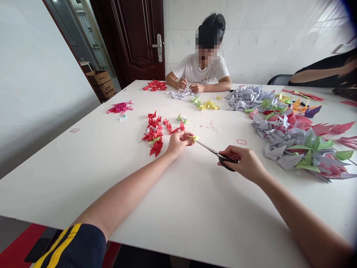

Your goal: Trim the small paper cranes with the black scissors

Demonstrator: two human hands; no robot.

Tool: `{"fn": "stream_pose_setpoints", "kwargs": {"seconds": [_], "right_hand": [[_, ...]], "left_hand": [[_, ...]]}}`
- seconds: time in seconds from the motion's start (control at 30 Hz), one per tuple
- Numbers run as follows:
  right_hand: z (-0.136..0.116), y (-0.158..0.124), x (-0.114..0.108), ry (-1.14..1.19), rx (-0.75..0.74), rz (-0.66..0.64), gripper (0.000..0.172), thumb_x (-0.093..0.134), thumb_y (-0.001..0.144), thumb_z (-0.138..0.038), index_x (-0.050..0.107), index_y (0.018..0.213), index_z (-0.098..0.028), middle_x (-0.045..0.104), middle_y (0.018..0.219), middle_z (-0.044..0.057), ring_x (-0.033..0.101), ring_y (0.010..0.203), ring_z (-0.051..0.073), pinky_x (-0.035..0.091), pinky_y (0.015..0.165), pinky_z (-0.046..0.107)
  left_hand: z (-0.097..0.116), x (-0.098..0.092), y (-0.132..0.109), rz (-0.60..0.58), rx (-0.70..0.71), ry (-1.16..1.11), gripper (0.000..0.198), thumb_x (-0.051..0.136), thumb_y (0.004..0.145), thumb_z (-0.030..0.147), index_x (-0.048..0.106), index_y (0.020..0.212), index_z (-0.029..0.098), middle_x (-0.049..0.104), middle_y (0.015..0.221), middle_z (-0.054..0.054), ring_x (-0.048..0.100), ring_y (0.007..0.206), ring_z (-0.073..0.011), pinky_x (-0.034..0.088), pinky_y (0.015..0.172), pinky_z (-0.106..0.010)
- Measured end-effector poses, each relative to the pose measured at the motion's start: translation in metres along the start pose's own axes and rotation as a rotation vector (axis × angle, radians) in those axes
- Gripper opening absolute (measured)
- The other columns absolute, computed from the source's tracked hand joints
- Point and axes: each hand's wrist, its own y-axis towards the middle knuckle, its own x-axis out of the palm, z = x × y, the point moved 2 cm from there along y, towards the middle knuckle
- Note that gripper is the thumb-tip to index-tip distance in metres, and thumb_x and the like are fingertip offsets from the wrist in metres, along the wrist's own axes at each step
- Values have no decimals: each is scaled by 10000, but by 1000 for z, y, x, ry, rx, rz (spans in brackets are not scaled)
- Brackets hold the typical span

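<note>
Near table edge [41,222], right hand [242,162] holding scissors [214,153]

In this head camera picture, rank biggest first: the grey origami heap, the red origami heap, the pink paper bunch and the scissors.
1. Grey origami heap
2. Red origami heap
3. Scissors and pink paper bunch: look alike; scissors are nearer the camera, so unsure.
</note>
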Motion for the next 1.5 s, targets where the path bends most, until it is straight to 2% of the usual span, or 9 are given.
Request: {"fn": "stream_pose_setpoints", "kwargs": {"seconds": [0.1, 0.4, 0.8, 1.2, 1.5], "right_hand": [[1, 1, 2, 13, 29, -68, 239, 705, 702, -368, 675, 864, -196, 660, 631, 12, 514, 532, 139, 376, 503, 267], [2, 0, 10, 168, 54, -75, 227, 683, 733, -344, 629, 903, -202, 708, 749, 38, 587, 640, 170, 406, 568, 282], [-1, -1, 14, 108, 10, -53, 267, 692, 723, -398, 646, 899, -202, 685, 714, 33, 555, 649, 171, 394, 583, 290], [-11, -1, 19, 86, -11, -7, 281, 719, 704, -444, 624, 826, -209, 615, 639, 0, 424, 540, 124, 339, 518, 266], [-12, -1, 22, 75, -23, 29, 342, 709, 697, -518, 612, 813, -211, 611, 615, 14, 465, 553, 145, 374, 512, 274]], "left_hand": [[3, 1, -2, 3, -22, -29, 358, 816, 638, 256, 630, 909, 111, 673, 740, -45, 659, 679, -145, 561, 753, -341], [6, 2, -4, -34, -49, -112, 550, 850, 609, 275, 548, 1050, 141, 704, 751, -57, 686, 716, -183, 549, 817, -406], [6, 6, -7, -98, -23, -59, 570, 845, 618, 334, 528, 1057, 156, 690, 740, -40, 687, 716, -181, 544, 818, -401], [2, 11, -9, -110, -60, -71, 570, 841, 626, 307, 531, 1081, 158, 692, 770, -44, 693, 721, -185, 555, 831, -413], [1, 10, -8, -91, -43, -116, 539, 834, 631, 259, 540, 1070, 153, 698, 773, -55, 691, 750, -187, 554, 853, -433]]}}
